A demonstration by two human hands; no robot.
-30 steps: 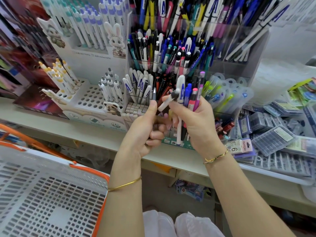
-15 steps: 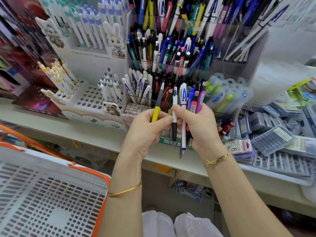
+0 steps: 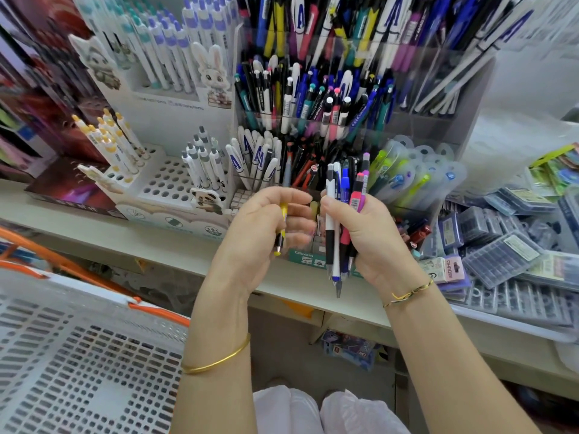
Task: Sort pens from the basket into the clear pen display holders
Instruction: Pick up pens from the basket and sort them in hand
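On the pale shelf, clear holders are crowded at twelve o'clock. A yellow pen is gripped by the left hand, a pen bundle by the right hand.

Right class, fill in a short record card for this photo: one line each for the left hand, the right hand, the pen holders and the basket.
Left hand: the left hand holds a single yellow pen, apart from the other pens.
Right hand: the right hand grips a bundle of pens, tips pointing down.
Holders: clear display holders stand on the shelf behind both hands, packed with pens.
Basket: white perforated basket with an orange rim, at lower left.
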